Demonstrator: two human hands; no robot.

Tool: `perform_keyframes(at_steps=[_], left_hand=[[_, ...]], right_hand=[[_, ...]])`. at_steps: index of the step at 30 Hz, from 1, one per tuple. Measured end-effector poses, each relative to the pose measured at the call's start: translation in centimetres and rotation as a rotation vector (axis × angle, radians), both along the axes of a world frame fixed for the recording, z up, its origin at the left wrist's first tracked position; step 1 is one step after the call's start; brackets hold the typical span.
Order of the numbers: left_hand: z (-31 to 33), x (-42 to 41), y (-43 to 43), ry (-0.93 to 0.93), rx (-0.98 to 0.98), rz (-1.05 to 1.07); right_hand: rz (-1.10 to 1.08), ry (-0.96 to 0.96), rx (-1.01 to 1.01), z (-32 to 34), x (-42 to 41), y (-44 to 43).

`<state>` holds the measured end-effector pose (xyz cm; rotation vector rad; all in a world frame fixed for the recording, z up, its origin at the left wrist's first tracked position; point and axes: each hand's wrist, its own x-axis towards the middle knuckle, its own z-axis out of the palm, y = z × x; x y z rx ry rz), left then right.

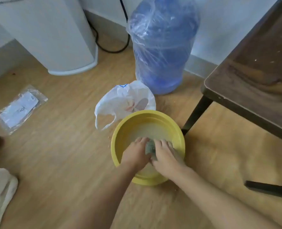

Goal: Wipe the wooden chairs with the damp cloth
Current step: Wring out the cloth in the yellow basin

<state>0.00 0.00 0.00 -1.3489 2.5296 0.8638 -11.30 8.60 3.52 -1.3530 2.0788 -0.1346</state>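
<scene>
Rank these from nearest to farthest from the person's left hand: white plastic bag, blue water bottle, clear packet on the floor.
From the left hand:
1. White plastic bag, just beyond the yellow basin.
2. Clear packet, far left.
3. Blue water bottle, behind the bag.

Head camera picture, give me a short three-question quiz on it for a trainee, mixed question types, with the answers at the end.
1. True or false: both hands are inside the yellow basin.
2. Multiple choice: what lies on the floor directly behind the basin? A) a white plastic bag B) a broom C) a shoe
3. Short answer: what do the left hand and right hand hold between them?

Key
1. True; both reach into the basin, which holds cloudy water.
2. A; the white plastic bag lies between the basin and the wrapped blue water jug.
3. A bunched greyish cloth, each hand's grip closed on it.
</scene>
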Motion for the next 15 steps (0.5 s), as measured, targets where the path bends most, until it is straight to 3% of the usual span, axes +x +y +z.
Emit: perform_keyframes(at_steps=[4, 7, 9, 12, 15], left_hand=[[-5.6, -2.4, -2.6, -0.209, 0.04, -0.115], [-8.4, -3.7, -3.7, -0.155, -0.004, -0.116], [-8.7, -4.4, -4.7, -0.083, 0.068, 0.028], [-8.0, -4.5, -5.4, 0.11, 0.306, 0.315], [-6.7, -4.1, -5.0, 0.392, 0.664, 0.622]], right_hand=[[0.131, 0.118, 0.18, -5.6, -1.2, -3.1], [0.07, 0.155, 0.191, -8.5, -1.4, -4.5], [-0.036, 0.108, 0.159, -9.8, -1.9, -5.4], [-0.257, -0.074, 0.069, -11.0, -3.3, -6.4], [-0.555, -0.562, 0.065, -10.3, -4.1, -6.4]])
